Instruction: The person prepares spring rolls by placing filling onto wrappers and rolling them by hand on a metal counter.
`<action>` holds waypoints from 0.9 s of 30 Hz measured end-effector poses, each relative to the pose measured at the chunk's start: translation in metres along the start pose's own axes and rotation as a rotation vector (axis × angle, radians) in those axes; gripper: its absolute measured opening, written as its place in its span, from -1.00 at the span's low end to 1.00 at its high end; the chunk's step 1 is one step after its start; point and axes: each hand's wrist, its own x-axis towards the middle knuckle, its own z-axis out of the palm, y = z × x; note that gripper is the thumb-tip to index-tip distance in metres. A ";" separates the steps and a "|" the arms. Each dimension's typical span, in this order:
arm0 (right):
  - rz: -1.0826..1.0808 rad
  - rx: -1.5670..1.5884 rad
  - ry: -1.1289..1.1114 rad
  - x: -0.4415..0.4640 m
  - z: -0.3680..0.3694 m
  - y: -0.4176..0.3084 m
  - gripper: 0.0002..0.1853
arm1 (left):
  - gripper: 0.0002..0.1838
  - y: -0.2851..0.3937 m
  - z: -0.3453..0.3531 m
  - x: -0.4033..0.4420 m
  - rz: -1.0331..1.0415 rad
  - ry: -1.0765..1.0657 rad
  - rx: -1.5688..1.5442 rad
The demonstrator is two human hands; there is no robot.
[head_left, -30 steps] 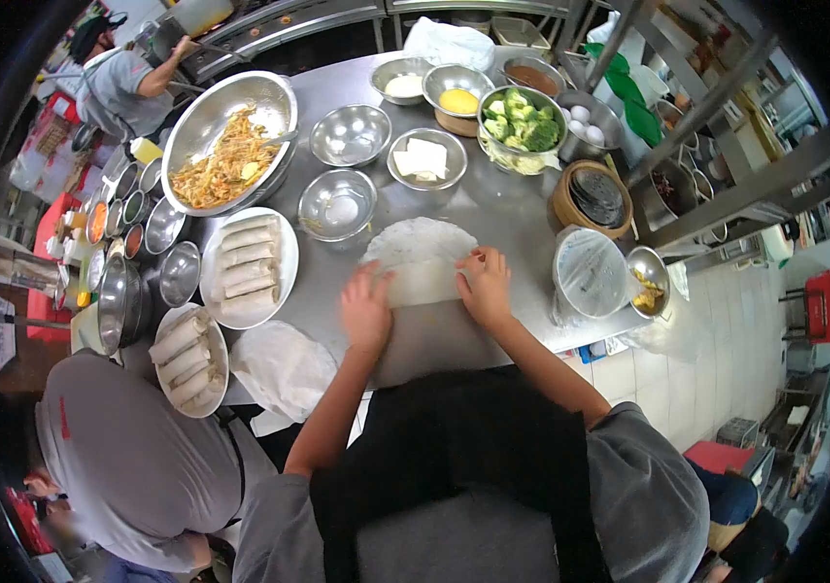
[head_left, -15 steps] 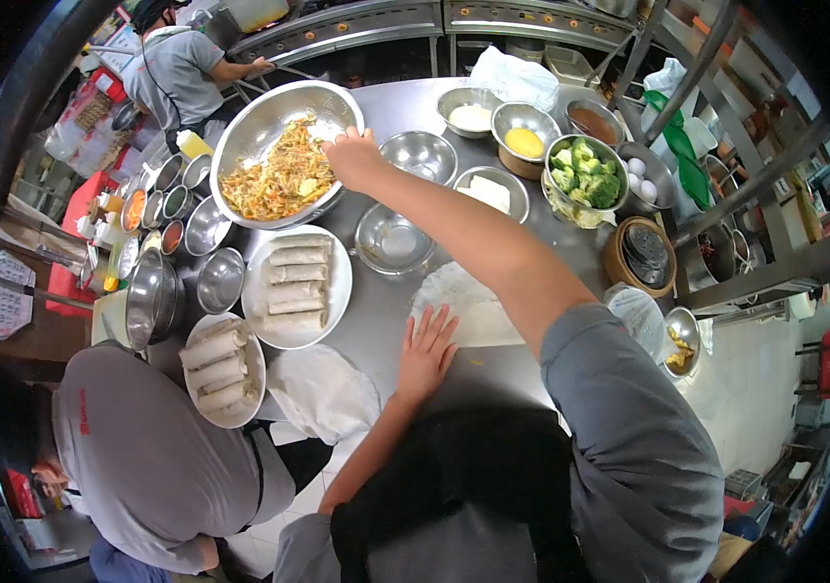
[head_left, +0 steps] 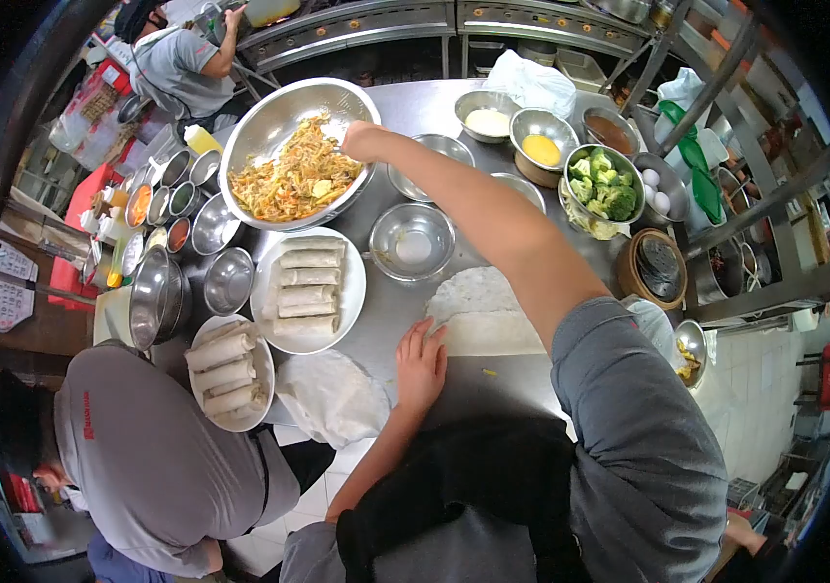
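My right hand (head_left: 362, 142) reaches into the big steel bowl (head_left: 236, 146) at the right edge of the shredded vegetable filling (head_left: 303, 177). Its fingers look curled, and whatever they hold is hidden. My left hand (head_left: 422, 367) rests on the steel table with fingers loosely bent and a little apart, holding nothing. Its fingertips are at the left edge of a thin white wrapper sheet (head_left: 488, 332), whose upper part looks folded or layered. Left of that hand, rolled spring rolls (head_left: 308, 275) lie on a round white plate (head_left: 354, 301), and more (head_left: 223, 361) on an oval plate (head_left: 264, 394).
A white cloth (head_left: 332, 396) lies at the table's front edge. A steel bowl (head_left: 413, 243) stands above the wrapper. Bowls of broccoli (head_left: 606, 187), yellow liquid (head_left: 541, 149) and eggs (head_left: 657, 191) line the right. One co-worker (head_left: 162, 457) bends at lower left; another (head_left: 182, 68) stands behind.
My right hand has drawn its fingers in at the filling. The left hand's spread fingers have bent and come closer together. The view has shifted slightly, and the far co-worker's arm has risen.
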 end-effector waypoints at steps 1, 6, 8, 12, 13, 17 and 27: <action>-0.064 0.058 0.070 -0.002 0.001 0.009 -0.70 | -0.59 0.001 0.001 0.001 0.013 -0.002 -0.014; -0.154 0.316 0.113 -0.100 -0.052 0.016 -0.67 | -0.57 -0.005 0.009 -0.003 0.074 -0.107 0.027; -0.151 0.345 0.070 -0.156 -0.073 0.020 -0.67 | -0.56 -0.009 0.012 -0.006 0.112 -0.163 0.087; -0.247 0.335 0.069 -0.257 -0.064 0.060 -0.65 | -0.60 -0.027 0.024 -0.017 0.148 -0.194 0.130; -0.253 0.339 0.024 -0.275 -0.053 0.075 -0.65 | -0.60 -0.026 0.022 -0.017 0.154 -0.194 0.126; -0.082 0.209 -0.037 -0.360 -0.005 0.111 -0.68 | -0.57 -0.024 0.016 -0.017 0.155 -0.195 0.109; 0.094 0.167 0.109 -0.442 0.105 0.133 -0.80 | -0.49 0.025 0.011 0.027 0.243 -0.054 -0.003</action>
